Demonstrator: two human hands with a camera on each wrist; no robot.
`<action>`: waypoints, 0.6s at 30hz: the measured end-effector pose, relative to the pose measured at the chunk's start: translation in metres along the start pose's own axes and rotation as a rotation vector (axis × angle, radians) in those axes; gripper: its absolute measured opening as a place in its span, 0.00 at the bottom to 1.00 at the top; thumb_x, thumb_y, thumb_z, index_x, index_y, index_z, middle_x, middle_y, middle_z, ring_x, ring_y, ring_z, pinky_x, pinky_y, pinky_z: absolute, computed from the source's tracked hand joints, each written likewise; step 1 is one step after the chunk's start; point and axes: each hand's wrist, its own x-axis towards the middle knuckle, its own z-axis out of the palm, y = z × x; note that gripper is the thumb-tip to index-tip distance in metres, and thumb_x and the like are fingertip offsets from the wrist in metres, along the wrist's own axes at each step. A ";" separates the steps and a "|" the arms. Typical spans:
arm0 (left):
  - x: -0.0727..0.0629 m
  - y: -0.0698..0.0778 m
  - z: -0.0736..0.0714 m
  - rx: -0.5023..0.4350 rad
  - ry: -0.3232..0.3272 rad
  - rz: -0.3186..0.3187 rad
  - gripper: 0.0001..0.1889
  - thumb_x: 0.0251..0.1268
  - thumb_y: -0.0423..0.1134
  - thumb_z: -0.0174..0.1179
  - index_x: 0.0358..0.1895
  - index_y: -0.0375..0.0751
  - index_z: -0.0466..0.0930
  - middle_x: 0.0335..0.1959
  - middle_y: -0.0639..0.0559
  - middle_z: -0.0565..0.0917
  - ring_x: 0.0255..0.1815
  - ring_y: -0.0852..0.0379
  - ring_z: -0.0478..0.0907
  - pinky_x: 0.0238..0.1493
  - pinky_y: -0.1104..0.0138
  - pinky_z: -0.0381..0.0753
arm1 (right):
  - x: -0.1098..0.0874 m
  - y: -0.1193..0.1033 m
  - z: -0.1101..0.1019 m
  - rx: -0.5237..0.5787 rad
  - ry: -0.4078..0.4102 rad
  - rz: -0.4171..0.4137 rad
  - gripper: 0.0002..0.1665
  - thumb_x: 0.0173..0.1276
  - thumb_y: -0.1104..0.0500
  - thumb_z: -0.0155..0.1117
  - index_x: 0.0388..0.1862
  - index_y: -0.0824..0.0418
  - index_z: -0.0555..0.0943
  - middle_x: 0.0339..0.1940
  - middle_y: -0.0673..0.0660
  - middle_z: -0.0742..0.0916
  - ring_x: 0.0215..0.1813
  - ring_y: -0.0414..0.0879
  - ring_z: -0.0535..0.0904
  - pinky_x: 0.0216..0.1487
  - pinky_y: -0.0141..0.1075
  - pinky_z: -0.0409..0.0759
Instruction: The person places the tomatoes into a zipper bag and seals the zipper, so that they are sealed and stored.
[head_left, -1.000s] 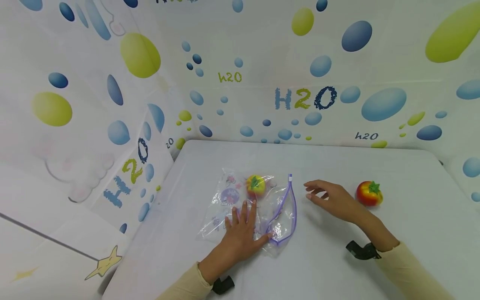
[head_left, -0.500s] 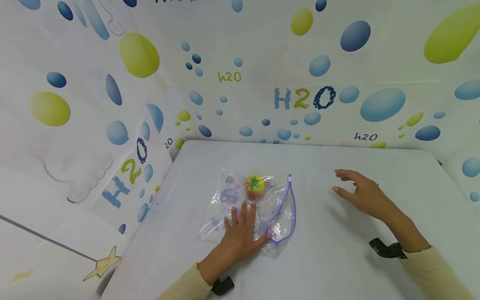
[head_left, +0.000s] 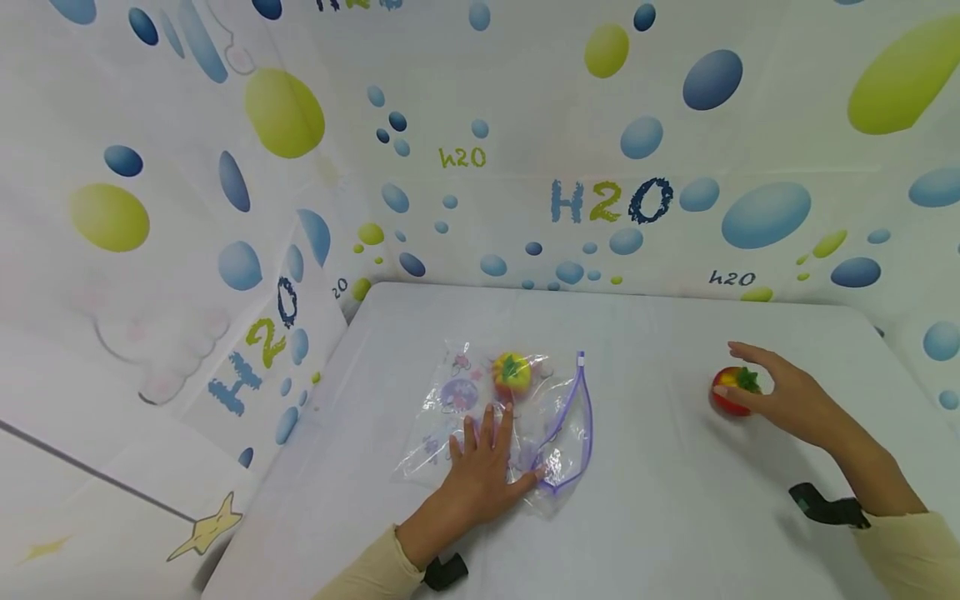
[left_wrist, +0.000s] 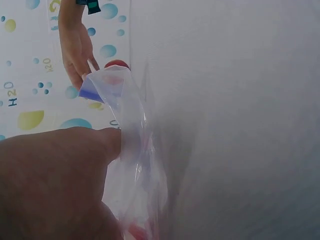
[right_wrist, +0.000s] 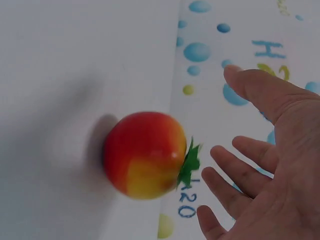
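Red fruit (right_wrist: 145,155): sitting on the table (head_left: 637,517), right part of the head frame; showing just left of centre in the right wrist frame, green leaves pointing right there.
Right hand (head_left: 798,400): hovering at the red fruit, thumb crossing in front of it in the head frame.
Right grip: holding nothing; thumb and fingers are spreading, and the right wrist frame is showing a gap to the fruit.
Change: a second ago the right hand was hanging just beside the zip; now it is arriving at the red fruit. Left hand, bag and bagged fruit are staying put.
Meaning: my read, the work is shifting from the bag side to the red fruit; no grasp is being made yet.
Bag (head_left: 532,421): lying on the table, lower middle of the head frame, clear film with printed figures, purple zip (head_left: 591,425) gaping on its right side.
Bagged fruit (head_left: 512,373): showing through the film at the bag's upper middle, yellow top with green leaves.
Left hand (head_left: 480,483): resting on the bag, fingers splaying straight, thumb reaching the zip's lower end.
Left grip: not clenching anything; probably steadying the film.
Wall (head_left: 525,83): standing behind the table, carrying bubbles and H2O lettering.
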 end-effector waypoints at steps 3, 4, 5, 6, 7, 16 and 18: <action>0.000 0.000 0.000 -0.003 -0.010 -0.007 0.56 0.70 0.73 0.55 0.88 0.44 0.42 0.87 0.33 0.47 0.84 0.21 0.42 0.75 0.24 0.46 | -0.002 0.012 -0.002 -0.004 -0.015 -0.008 0.54 0.74 0.41 0.69 0.85 0.66 0.55 0.79 0.79 0.65 0.78 0.81 0.56 0.61 0.81 0.65; 0.000 0.000 0.000 -0.006 -0.009 -0.006 0.56 0.70 0.73 0.56 0.88 0.43 0.42 0.87 0.33 0.47 0.84 0.21 0.42 0.75 0.24 0.46 | -0.003 0.016 -0.002 -0.004 -0.020 -0.011 0.54 0.74 0.41 0.69 0.85 0.66 0.55 0.79 0.79 0.65 0.78 0.81 0.56 0.61 0.81 0.65; 0.000 0.000 0.000 -0.009 -0.012 -0.008 0.56 0.70 0.73 0.56 0.88 0.43 0.43 0.87 0.33 0.47 0.84 0.21 0.42 0.75 0.24 0.46 | -0.004 0.019 -0.003 -0.001 -0.027 -0.014 0.54 0.75 0.42 0.69 0.85 0.66 0.54 0.79 0.79 0.64 0.77 0.81 0.56 0.61 0.81 0.65; 0.000 0.001 0.000 -0.012 -0.012 -0.007 0.56 0.70 0.72 0.56 0.87 0.43 0.43 0.87 0.33 0.47 0.84 0.21 0.42 0.75 0.24 0.46 | -0.005 0.023 -0.003 0.001 -0.034 -0.018 0.54 0.75 0.43 0.69 0.85 0.67 0.54 0.79 0.79 0.64 0.77 0.81 0.56 0.61 0.81 0.64; 0.000 0.001 0.000 -0.014 -0.016 -0.010 0.56 0.70 0.72 0.56 0.87 0.43 0.43 0.87 0.33 0.47 0.84 0.21 0.41 0.75 0.24 0.46 | -0.006 0.027 -0.003 0.005 -0.040 -0.023 0.54 0.75 0.43 0.69 0.85 0.67 0.54 0.80 0.80 0.64 0.76 0.81 0.57 0.61 0.82 0.64; 0.000 0.001 -0.001 -0.009 -0.024 -0.012 0.55 0.70 0.72 0.56 0.87 0.43 0.43 0.87 0.33 0.46 0.84 0.21 0.41 0.75 0.25 0.45 | -0.010 0.048 -0.003 0.037 -0.089 -0.028 0.52 0.76 0.44 0.67 0.85 0.68 0.54 0.79 0.81 0.64 0.74 0.80 0.60 0.63 0.80 0.64; 0.000 0.000 -0.001 -0.011 -0.025 -0.011 0.55 0.70 0.73 0.55 0.88 0.43 0.43 0.87 0.34 0.46 0.84 0.21 0.41 0.76 0.25 0.45 | -0.010 0.051 -0.003 0.046 -0.093 -0.026 0.52 0.76 0.45 0.67 0.85 0.68 0.54 0.79 0.81 0.63 0.74 0.81 0.60 0.63 0.80 0.64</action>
